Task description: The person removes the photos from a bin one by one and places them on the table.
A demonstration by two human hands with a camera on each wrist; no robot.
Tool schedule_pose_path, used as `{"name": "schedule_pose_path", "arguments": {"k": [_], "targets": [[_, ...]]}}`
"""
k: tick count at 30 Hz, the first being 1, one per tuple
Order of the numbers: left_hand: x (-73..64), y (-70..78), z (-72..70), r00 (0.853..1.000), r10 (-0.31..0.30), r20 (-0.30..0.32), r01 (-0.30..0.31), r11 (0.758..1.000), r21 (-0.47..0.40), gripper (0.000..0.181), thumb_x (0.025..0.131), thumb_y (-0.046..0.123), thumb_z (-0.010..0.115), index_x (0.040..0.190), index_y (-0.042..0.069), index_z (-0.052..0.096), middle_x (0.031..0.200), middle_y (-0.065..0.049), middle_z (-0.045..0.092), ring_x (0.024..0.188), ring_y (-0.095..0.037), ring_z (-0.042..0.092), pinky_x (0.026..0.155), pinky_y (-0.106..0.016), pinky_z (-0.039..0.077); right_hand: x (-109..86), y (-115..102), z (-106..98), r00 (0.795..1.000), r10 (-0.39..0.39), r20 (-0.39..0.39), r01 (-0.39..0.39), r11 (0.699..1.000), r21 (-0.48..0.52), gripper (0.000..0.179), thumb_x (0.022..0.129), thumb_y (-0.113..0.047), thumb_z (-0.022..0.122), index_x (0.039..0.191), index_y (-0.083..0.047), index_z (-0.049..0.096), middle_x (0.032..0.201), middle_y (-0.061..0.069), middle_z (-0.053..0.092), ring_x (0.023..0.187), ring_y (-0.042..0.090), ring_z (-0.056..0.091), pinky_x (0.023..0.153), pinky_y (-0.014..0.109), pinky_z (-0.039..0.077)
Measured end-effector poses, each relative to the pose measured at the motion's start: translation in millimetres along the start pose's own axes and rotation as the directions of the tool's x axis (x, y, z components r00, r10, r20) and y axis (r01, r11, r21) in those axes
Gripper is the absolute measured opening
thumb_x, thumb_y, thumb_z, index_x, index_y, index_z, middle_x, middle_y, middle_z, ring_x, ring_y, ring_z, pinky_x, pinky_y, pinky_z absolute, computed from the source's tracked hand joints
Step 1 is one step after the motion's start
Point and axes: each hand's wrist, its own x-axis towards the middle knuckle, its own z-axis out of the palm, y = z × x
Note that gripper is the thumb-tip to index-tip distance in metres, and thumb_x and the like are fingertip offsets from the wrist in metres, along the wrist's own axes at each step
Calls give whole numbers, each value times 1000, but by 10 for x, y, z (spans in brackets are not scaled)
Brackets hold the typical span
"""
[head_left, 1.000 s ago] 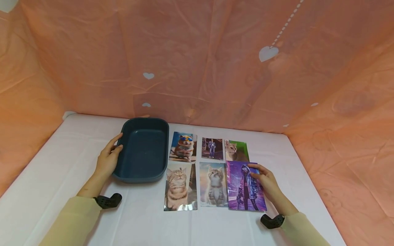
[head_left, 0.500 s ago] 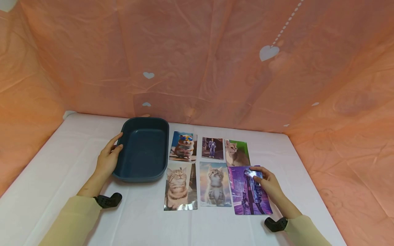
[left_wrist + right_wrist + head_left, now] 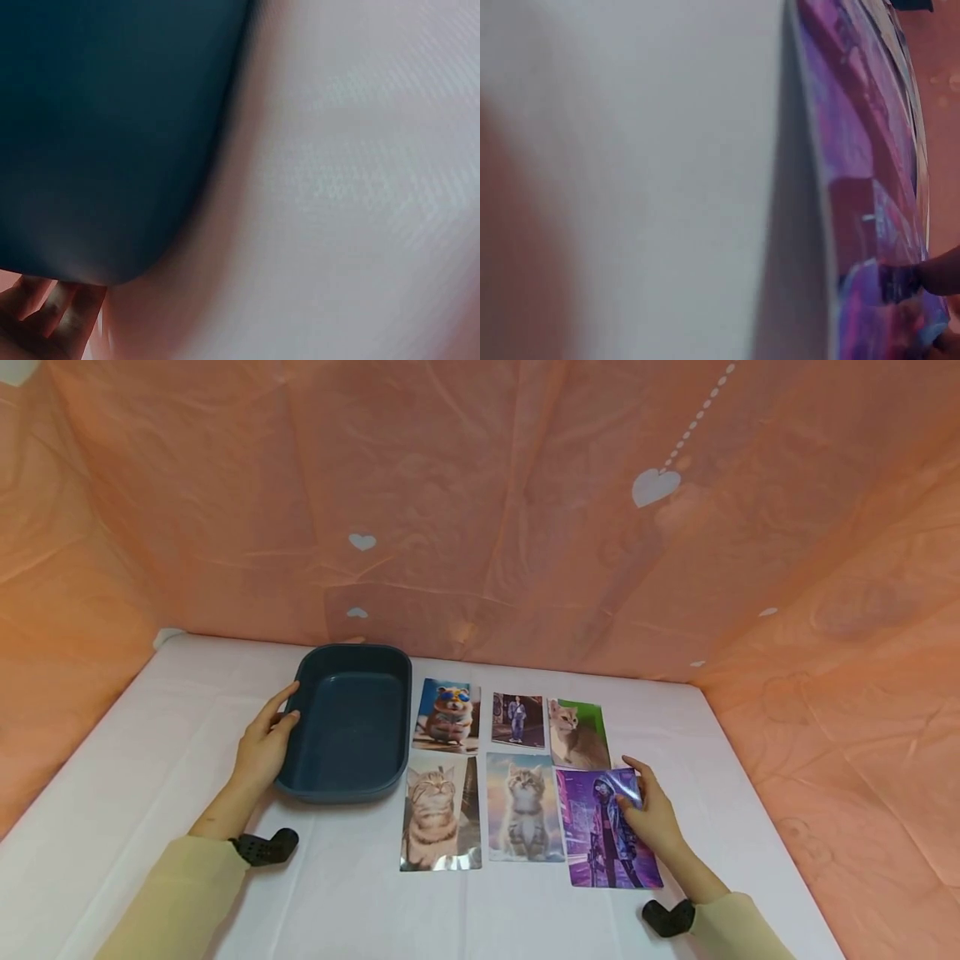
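My left hand (image 3: 262, 747) rests along the left side of a dark teal rectangular tray (image 3: 285, 768), thumb and index fingertips right at the rim. Its fingers (image 3: 79, 315) show beyond the tray wall (image 3: 97, 180) in the left wrist view. My right hand (image 3: 654, 814) is at the right side of a purple picture card (image 3: 600, 843) showing a hooded figure. The thumb touches its face, while the index finger extends past its upper right corner. In the right wrist view the purple card (image 3: 847, 135) looks slightly bowed, with a shadow along its edge.
Beside the tray lie a hamster card (image 3: 447, 718), a smiling cat card (image 3: 435, 818), a kitten card (image 3: 525, 810), a small figure card (image 3: 517, 722) and a green-backed cat card (image 3: 581, 739). Orange cloth (image 3: 480, 527) encloses the white table (image 3: 360, 893).
The purple card has shifted right and toward the person, uncovering more of the green-backed cat card and the kitten card. My right index finger has come off its face. The left hand stays put.
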Motion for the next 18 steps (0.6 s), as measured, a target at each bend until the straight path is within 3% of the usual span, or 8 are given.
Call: {"name": "schedule_pose_path", "arguments": {"k": [6,12,18], "targets": [[2,-10,-12,1000,-20,-1,20,1000,7,47,100,34,33,146,30,25,130,-28,46,113,-41,44,90,-53,34,-32,-6,60,998,-29,-52,25,996,-89,60,77,3,62,133,0,42,109,25,52,96,34,52,80,42,41],[10,-18,-7,1000,-16,-3,16,1000,9,47,100,34,33,146,30,25,129,-28,46,112,-41,44,89,-53,33,-24,19,53,993,-59,-103,50,995,-84,59,74,2,66,129,4,45,114,27,50,101,38,48,82,44,38],[29,-4,-15,1000,3,-6,-3,998,61,47,99,33,34,146,29,26,132,-30,45,118,-46,44,91,-57,34,-3,-46,46,990,-24,-135,22,1000,-18,52,78,-3,65,126,5,48,115,26,52,102,37,50,82,39,39]]}}
